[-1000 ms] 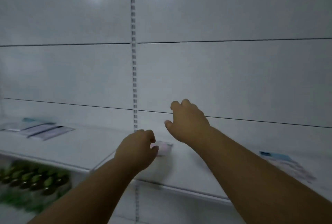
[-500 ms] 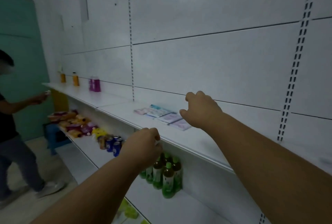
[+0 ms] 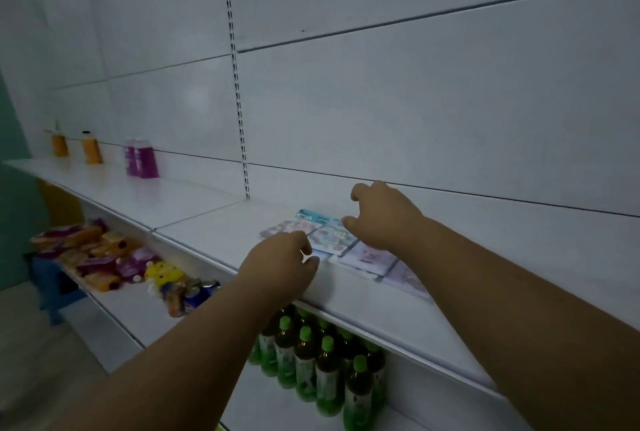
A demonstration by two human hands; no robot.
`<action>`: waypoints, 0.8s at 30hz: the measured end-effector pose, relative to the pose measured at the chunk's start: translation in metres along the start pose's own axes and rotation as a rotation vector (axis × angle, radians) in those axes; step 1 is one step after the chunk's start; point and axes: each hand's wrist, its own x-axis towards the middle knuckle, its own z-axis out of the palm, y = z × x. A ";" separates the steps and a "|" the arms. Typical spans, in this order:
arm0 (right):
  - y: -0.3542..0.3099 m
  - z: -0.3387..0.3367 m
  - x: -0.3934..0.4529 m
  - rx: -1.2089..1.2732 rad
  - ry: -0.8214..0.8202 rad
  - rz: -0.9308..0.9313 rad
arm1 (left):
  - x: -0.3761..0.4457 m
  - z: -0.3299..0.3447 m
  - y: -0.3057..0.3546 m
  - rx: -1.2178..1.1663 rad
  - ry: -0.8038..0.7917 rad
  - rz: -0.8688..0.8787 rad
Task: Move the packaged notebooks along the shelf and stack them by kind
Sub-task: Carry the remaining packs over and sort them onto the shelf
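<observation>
We're early on: packaged notebooks (image 3: 341, 245) lie side by side, unstacked, mid shelf (image 3: 194, 195) w/ our right hand (image 3: 382, 217) loosely curled over them, left hand (image 3: 280, 266) curled near, grip unclear.

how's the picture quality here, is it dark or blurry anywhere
Head view: dim, bluish light overall; soft glare patches on the white wall panels; snack packets at lower left smeared by blur; packaged notebooks soft, prints unreadable; shelf lines bowed by the wide lens.
</observation>
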 end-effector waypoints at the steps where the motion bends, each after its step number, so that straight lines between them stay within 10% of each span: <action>1: 0.000 0.007 0.006 -0.007 0.001 0.018 | 0.015 0.007 -0.006 -0.003 -0.006 0.016; 18: -0.005 0.050 0.008 -0.228 -0.065 0.555 | 0.147 0.050 -0.014 0.088 -0.322 0.284; 24: -0.013 0.064 0.006 -0.261 -0.170 0.647 | 0.150 0.030 -0.032 -0.665 -0.207 0.035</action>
